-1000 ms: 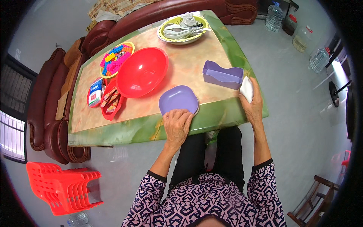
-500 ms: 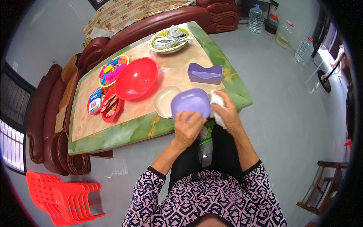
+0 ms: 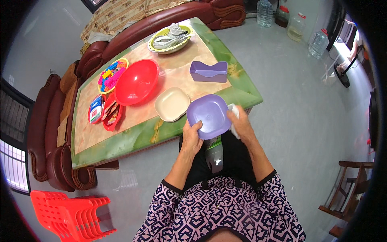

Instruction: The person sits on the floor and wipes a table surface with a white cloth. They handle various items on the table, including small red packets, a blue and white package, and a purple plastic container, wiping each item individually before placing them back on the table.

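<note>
A shallow purple plate (image 3: 210,113) with rounded corners is held up in front of me, by the table's near edge. My left hand (image 3: 191,137) grips its lower left rim, thumb on top and the other fingers hidden beneath. At the right rim is my right hand (image 3: 242,126), closed on a crumpled white cloth (image 3: 233,108) that presses against the plate's edge. A cream plate (image 3: 172,104) lies on the table just left of the purple one. Farther off stands a purple open box (image 3: 209,74) with a dipped front.
The green-edged table (image 3: 133,146) also bears a large red bowl (image 3: 137,82), a bowl of toy bricks (image 3: 113,76), red dishes with packets (image 3: 111,115), and a bowl with spoons (image 3: 171,39). Stacked red chairs (image 3: 72,215) stand at lower left. Large bottles (image 3: 318,43) line the far right wall.
The purple plate has tilted and turned to show more of its inner face. My left hand has shifted from its front to its left rim. The whole view has moved slightly.
</note>
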Available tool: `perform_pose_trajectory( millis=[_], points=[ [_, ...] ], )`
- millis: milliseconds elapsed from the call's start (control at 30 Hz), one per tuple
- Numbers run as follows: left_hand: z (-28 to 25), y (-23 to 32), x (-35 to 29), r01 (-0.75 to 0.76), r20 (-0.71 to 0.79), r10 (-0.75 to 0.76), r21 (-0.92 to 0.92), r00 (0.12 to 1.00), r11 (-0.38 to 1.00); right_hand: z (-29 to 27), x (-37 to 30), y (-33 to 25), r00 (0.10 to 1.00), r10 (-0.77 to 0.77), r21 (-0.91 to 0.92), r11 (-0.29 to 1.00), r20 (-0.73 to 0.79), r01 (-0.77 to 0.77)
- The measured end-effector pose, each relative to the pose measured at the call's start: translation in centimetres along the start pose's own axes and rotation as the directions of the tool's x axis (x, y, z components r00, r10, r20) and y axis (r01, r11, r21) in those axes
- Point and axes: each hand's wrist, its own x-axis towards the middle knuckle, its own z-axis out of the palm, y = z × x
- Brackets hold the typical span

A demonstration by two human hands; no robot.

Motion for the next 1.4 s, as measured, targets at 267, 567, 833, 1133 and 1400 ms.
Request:
perform_pose_trajectory(
  millis=[267, 567, 833, 1133, 1400],
  points=[
    [1.4, -0.7, 4.8, 0.027, -0.002, -0.027, -0.073, 1.0, 0.997, 2.6, 3.5, -4.1, 0.82, -0.54, -0.619, 0.583, 0.189, 0.526],
    [-1.2, -1.6, 6.5, 0.142, 0.041, -0.137, -0.135, 0.99, 0.981, 6.4, 3.8, -1.0, 0.656, -0.553, -0.342, 0.569, 0.514, 0.748],
    [0.9, -2.0, 5.8, -0.028, -0.063, 0.025, -0.047, 0.998, 0.998, 5.3, 7.2, -3.1, 0.674, -0.656, -0.822, 0.141, 0.339, 0.551],
    [1.0, -2.3, 6.0, -0.104, -0.141, 0.1, -0.025, 0.985, 0.994, 3.8, 2.0, -2.6, 0.806, -0.431, -0.882, 0.045, 0.406, 0.469],
    [0.5, -2.0, 5.8, -0.008, -0.015, 0.007, -0.039, 1.0, 0.999, 6.8, 6.3, -1.1, 0.829, -0.513, -0.89, 0.24, 0.223, 0.389]
  ],
)
